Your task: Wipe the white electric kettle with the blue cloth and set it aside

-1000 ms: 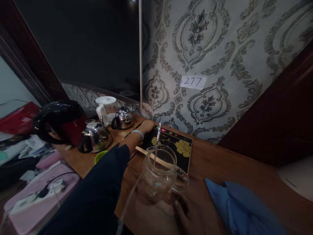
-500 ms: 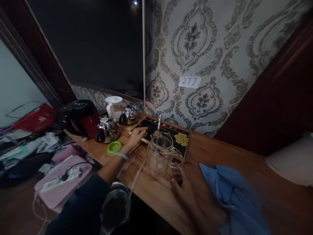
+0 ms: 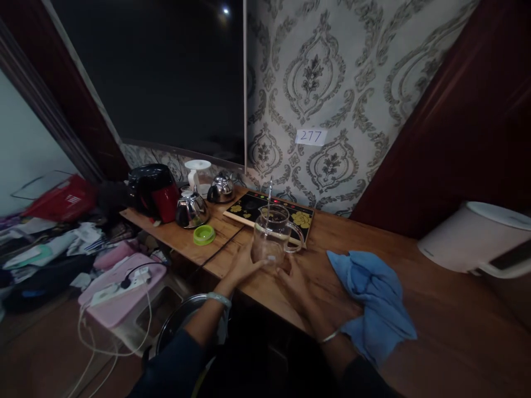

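Observation:
A clear glass jug (image 3: 270,235) stands upright at the front edge of a black electric tea stove (image 3: 249,209) with gold flowers and a lit red light. My left hand (image 3: 244,266) curves round the jug's lower left side, its thumb along the front. Against the lower right, below the glass handle, my right hand (image 3: 293,277) is cupped. Some fingers are hidden behind the glass. The thin metal spout (image 3: 270,193) of the stove rises behind the jug's rim. Left of the jug, a green lid (image 3: 204,235) lies on the wooden counter (image 3: 323,279).
Two steel kettles, one near (image 3: 192,210) and one farther back (image 3: 222,188), stand left beside a red-black appliance (image 3: 153,190). A blue cloth (image 3: 375,298) lies right, before a white kettle (image 3: 468,235). A pink stool (image 3: 118,298) holds a power strip.
My left hand has come from the stove's panel down to the jug's left side. My right hand has moved in from below the handle to the jug's lower right. The view has shifted.

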Motion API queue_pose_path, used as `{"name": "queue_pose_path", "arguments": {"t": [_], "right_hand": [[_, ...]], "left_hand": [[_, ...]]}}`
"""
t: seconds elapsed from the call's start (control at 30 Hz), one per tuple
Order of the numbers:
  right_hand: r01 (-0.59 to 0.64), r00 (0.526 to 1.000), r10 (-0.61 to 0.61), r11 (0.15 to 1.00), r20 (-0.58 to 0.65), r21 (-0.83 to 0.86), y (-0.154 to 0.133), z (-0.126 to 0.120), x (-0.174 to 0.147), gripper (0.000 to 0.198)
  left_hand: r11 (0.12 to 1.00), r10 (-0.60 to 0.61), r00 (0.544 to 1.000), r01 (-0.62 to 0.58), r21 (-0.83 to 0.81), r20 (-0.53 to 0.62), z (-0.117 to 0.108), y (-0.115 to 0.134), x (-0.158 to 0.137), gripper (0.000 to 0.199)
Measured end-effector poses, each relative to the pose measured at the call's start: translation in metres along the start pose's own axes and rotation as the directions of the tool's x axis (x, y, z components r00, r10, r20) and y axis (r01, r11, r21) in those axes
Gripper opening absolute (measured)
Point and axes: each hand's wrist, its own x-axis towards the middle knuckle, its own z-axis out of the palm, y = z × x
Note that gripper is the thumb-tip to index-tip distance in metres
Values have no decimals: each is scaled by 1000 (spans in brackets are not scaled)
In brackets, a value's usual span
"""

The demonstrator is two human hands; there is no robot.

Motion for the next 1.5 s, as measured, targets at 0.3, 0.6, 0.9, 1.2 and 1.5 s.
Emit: {"name": "queue_pose_path", "arguments": {"t": [0.3,0.6,0.9,1.2,1.5], "right_hand": [[67,998,-68,998,-12,-12,8,-1,1,61],[82,997,-83,996,-9,-35,-4,-9,-3,60],[91,996,-91,996,1,4,-10,-11,-5,57],[105,994,-105,994,-16,20,-12,-9,-7,55],[48,998,-47,999,-42,25,9,-7,-10,59]], "left_hand": [[989,-12,1000,9,149,22,-7,4,-2,84],[966,-36,999,35,-256,1,-9,-15,-19,81],[916,-161,974,88,-391,-158,-17,-34,-35,58],[967,-132,941,53,-250,-312,-12,-29,-36,48],[955,-184,821,279,99,-541,-86,-41,-22,20]]}}
